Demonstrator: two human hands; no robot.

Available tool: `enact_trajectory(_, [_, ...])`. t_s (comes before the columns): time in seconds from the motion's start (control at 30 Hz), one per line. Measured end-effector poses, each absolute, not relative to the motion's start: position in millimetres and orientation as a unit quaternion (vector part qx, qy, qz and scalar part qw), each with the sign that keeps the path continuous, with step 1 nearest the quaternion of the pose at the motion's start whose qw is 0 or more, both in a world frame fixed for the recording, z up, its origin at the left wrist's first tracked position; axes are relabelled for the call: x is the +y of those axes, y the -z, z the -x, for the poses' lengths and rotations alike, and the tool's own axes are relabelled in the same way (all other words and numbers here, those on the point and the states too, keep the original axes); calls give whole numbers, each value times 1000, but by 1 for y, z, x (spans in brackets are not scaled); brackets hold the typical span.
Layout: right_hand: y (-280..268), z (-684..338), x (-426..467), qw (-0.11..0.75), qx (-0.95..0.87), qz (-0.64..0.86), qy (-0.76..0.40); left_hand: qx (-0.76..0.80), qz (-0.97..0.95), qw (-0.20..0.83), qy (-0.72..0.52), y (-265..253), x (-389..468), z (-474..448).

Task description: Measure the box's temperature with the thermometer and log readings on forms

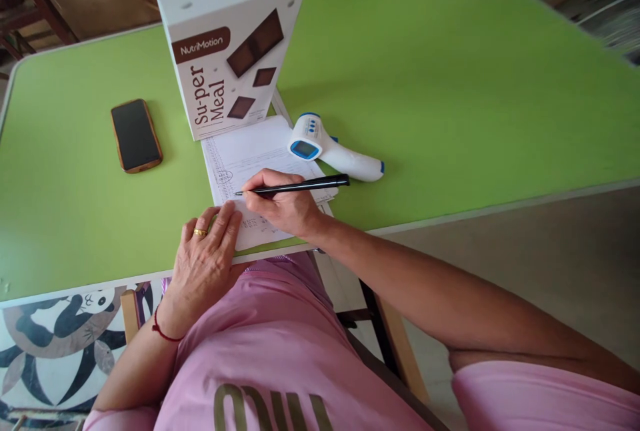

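My right hand [283,204] grips a black pen [310,184], its tip on a sheet of paper [260,151] covered with faint writing. A circled mark shows near the sheet's left edge. My left hand [210,244] lies flat with fingers stretched over the paper's lower left edge; a gold ring is on one finger. A white and blue infrared thermometer [335,151] rests on its side, partly over the paper's right edge. Behind the paper stands a white box [230,51] printed "NutriMotion Su-per Meal", its base at the paper's top edge.
A phone [137,135] in a brown case lies left of the box on the green table [425,84]. The table's pale near edge [450,214] runs just in front of my body. A wooden chair [37,4] stands beyond the far left corner.
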State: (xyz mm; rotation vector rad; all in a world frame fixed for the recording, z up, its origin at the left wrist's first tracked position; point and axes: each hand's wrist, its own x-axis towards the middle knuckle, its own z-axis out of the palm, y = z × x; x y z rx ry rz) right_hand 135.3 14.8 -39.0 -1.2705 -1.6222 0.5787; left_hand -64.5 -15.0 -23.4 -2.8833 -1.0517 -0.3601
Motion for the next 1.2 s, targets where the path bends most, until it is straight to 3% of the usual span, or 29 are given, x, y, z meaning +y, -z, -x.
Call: enact_trajectory(1.2, [40,-136,15,451,-664,545,-243,-354,931,0,85,21,-16,63])
